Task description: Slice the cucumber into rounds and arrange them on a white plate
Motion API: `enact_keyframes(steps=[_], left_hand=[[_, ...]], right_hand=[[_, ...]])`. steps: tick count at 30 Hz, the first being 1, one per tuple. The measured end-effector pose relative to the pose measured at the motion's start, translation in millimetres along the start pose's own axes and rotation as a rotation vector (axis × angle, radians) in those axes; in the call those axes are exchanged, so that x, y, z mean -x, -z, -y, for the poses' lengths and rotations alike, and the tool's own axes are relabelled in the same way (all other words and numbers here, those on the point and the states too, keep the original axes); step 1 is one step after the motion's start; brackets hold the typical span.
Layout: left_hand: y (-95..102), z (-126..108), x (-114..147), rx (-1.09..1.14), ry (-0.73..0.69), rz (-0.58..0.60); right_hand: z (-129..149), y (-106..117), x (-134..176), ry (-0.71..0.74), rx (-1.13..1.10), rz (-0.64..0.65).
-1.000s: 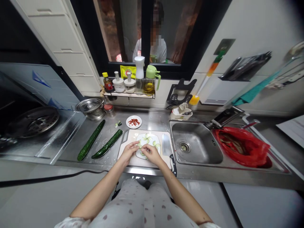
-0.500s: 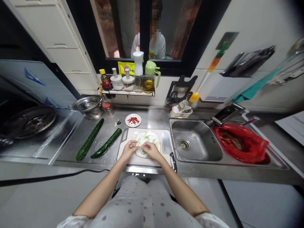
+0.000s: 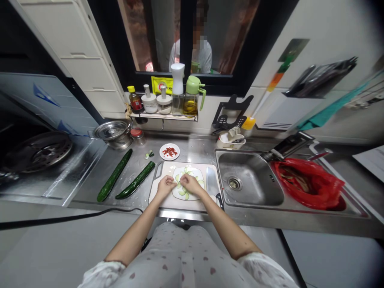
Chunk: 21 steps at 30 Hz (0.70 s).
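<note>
A white plate (image 3: 194, 195) lies on the pale cutting board (image 3: 168, 204), with pale green cucumber slices (image 3: 186, 196) arranged in curved groups on it. Over the plate's left edge, my left hand (image 3: 165, 186) is closed in a pinch; what its fingertips hold is too small to make out. My right hand (image 3: 191, 185) reaches over the middle of the plate, fingers bent together at a cucumber slice and partly covering it. A knife (image 3: 211, 180) rests along the board's right side, its black handle toward me. Two whole cucumbers (image 3: 136, 182) lie left of the board.
Behind the board are a small dish (image 3: 169, 157) of red bits and some cucumber ends (image 3: 148, 154). A sink (image 3: 250, 180) adjoins on the right, with a red plastic bag (image 3: 312, 186) beyond. A lidded pot (image 3: 113, 134) and jar (image 3: 138, 136) stand back left, below a condiment shelf (image 3: 165, 117).
My right hand has shifted slightly up over the plate, exposing more slices near its lower edge. My left hand stays pinched at the plate's left edge. The whole view has moved slightly.
</note>
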<state>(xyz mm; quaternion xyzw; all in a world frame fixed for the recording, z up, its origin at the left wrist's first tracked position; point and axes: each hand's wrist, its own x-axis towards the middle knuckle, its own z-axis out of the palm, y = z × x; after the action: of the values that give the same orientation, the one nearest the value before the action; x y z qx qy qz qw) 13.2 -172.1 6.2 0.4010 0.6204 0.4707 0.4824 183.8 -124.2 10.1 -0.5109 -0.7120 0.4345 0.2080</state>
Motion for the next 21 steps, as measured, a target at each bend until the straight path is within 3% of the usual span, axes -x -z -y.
enact_keyframes(steps=[5, 11, 21], left_hand=[[1.4, 7, -8, -0.259, -0.032, -0.001], [1.7, -1, -12, -0.504, -0.057, 0.015], [2.3, -5, -17, -0.681, -0.150, 0.072]], right_hand=[[1, 0, -10, -0.007, 0.104, 0.027], [0, -3, -18, -0.059, 0.190, 0.032], [7, -4, -20, -0.052, 0.266, 0.025]])
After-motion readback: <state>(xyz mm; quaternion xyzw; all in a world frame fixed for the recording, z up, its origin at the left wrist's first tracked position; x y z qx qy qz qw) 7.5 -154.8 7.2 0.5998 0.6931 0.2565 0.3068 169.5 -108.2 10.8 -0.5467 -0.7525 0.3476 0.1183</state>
